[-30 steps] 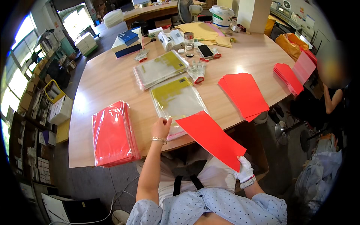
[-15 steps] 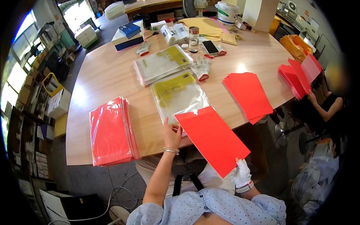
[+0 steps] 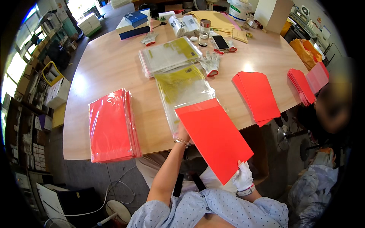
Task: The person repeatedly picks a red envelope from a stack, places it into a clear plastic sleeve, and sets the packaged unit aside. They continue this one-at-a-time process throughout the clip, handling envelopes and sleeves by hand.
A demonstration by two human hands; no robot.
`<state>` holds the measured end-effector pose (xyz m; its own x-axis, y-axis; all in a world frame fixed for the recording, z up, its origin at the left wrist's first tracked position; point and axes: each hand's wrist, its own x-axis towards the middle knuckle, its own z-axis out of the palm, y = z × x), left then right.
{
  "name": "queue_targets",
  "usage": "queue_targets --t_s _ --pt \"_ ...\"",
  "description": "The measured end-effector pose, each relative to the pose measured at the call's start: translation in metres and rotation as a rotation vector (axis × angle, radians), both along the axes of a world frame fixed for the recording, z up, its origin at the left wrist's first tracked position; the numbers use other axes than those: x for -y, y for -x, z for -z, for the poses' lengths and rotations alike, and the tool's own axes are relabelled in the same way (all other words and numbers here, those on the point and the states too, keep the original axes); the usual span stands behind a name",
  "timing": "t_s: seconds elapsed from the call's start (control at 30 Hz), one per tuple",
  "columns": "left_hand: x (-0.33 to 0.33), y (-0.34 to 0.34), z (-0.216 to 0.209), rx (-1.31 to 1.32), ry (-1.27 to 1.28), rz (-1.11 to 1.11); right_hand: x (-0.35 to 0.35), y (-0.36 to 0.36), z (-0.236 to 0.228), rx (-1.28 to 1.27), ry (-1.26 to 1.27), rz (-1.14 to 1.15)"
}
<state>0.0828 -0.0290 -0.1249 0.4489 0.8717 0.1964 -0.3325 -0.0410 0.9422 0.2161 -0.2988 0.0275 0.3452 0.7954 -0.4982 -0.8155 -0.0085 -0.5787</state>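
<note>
A red paper sheet (image 3: 216, 138) slants over the table's near edge. My right hand (image 3: 243, 178), in a white glove, grips its lower right corner, thumb on top. My bare left hand (image 3: 184, 133), with a bracelet at the wrist, reaches under the sheet's left edge, and its fingers are hidden there. Under the sheet's far end lies a clear plastic bag (image 3: 181, 84) with a yellow-green printed band. Just beyond it is a stack of similar bags (image 3: 167, 53). To the left sits a pile of red sheets in clear bags (image 3: 110, 127); to the right, a fanned stack of red sheets (image 3: 257, 95).
White work gloves (image 3: 210, 62), a phone (image 3: 221, 42), a glass jar (image 3: 204, 33) and blue books (image 3: 135, 19) are farther back on the table (image 3: 114, 72). At the right, a co-worker (image 3: 330, 106) sits by more red sheets (image 3: 300, 85). An orange bag (image 3: 305, 53) stands behind.
My left hand has slid farther under the red sheet, so its fingers no longer show. My right hand keeps its hold on the corner. The co-worker's raised red sheet has come down.
</note>
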Motion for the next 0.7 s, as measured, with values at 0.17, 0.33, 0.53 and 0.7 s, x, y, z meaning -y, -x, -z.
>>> queue_targets --t_s 0.17,0.33,0.53,0.7 --pt "0.076 0.001 0.070 -0.186 -0.095 0.108 0.002 0.005 -0.008 0.215 0.096 -0.076" --pt "0.166 -0.001 0.085 -0.345 -0.058 0.110 -0.011 0.020 0.022 0.075 0.116 -0.093" --pt "0.157 -0.004 0.030 -0.133 0.532 0.093 -0.079 0.007 0.072 -0.246 -0.226 -0.116" --pt "0.151 0.036 -0.007 -0.067 0.604 0.022 -0.066 0.002 0.053 0.219 -0.017 -0.474"
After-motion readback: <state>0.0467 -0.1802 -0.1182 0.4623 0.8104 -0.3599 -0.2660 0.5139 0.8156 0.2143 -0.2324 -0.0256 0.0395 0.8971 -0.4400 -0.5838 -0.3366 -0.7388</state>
